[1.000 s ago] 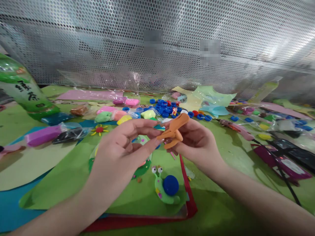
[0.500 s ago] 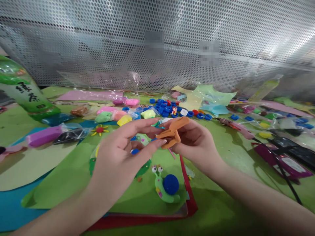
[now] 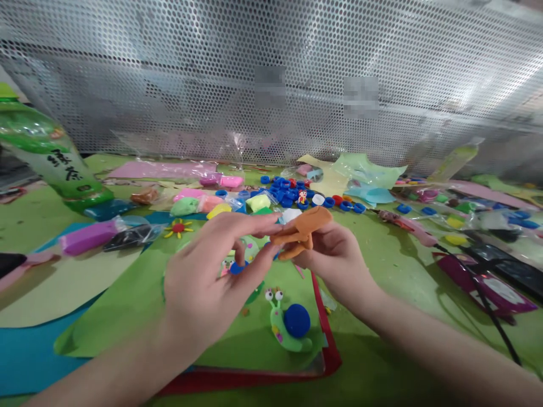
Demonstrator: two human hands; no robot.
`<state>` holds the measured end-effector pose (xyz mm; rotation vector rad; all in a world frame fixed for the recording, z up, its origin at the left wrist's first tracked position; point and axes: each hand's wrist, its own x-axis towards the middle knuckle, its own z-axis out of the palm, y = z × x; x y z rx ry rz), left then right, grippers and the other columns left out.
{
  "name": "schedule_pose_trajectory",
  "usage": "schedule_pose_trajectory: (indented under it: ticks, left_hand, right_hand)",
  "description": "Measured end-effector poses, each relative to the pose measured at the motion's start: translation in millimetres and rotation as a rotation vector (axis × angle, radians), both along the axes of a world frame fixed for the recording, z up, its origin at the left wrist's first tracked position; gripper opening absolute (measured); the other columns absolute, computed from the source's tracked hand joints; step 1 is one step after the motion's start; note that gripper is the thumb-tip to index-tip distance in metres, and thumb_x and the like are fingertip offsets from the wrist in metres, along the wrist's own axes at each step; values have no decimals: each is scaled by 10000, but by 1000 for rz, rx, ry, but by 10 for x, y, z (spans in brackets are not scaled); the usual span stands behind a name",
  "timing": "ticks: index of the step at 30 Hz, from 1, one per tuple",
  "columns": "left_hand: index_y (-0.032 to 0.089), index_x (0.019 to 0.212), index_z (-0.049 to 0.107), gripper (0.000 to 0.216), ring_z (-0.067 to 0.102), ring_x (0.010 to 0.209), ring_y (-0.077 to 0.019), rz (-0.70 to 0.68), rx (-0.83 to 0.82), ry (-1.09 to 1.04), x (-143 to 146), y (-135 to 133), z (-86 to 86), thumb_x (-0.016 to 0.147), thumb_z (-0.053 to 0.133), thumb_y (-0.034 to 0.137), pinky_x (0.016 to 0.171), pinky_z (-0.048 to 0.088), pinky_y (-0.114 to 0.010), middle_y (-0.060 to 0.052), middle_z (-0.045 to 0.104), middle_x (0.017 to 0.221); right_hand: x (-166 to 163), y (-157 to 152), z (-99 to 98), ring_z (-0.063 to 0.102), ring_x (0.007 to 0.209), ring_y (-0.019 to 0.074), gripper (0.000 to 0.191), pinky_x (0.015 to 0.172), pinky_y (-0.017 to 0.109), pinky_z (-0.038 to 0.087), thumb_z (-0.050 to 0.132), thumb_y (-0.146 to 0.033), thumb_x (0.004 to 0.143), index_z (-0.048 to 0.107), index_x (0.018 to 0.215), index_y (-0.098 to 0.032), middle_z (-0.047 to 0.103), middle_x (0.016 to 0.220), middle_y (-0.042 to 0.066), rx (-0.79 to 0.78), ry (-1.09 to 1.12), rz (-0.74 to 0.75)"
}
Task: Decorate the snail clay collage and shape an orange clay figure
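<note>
Both of my hands meet above the middle of the table on a flattened orange clay piece [image 3: 302, 228]. My right hand [image 3: 335, 257] cradles it from below and behind, fingers curled round it. My left hand [image 3: 212, 271] pinches its left end between thumb and forefinger. Below the hands a green clay snail with a blue shell [image 3: 291, 323] stands on a green sheet [image 3: 127, 305] with a red edge.
Wrapped clay blocks in several colours [image 3: 85, 236] lie at the left, beside a green bottle [image 3: 51, 155]. Blue and red rings [image 3: 288, 189] are heaped behind the hands. Paper cut-outs [image 3: 360, 172], a dark device [image 3: 500, 271] and a cable [image 3: 487, 305] lie at the right. A perforated metal wall [image 3: 271, 68] closes the back.
The orange clay piece has sunk slightly and flattened toward level between my hands. My left fingers have closed tighter on its end. The view has tipped a little.
</note>
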<state>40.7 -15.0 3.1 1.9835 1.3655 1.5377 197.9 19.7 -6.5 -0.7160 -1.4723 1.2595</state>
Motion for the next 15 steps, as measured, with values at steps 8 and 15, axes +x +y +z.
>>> schedule_pose_trajectory:
  ticks: [8, 15]
  left_hand:
    - [306, 1008, 628, 236, 621, 711, -135, 2, -17, -25, -9, 3, 43, 774, 619, 275, 558, 515, -218, 6, 686, 936]
    - [252, 961, 642, 259, 574, 573, -96, -97, -377, -407, -47, 103, 71, 727, 658, 363, 461, 467, -181, -16, 676, 910]
  right_hand:
    - [-66, -51, -8, 563, 654, 116, 179, 584, 251, 466, 647, -186, 672, 602, 845, -203, 627, 795, 16, 17, -92, -43]
    - [120, -33, 96, 481, 629, 80, 288, 507, 206, 400, 613, -274, 791, 568, 1075, -247, 583, 896, 21, 111, -90, 41]
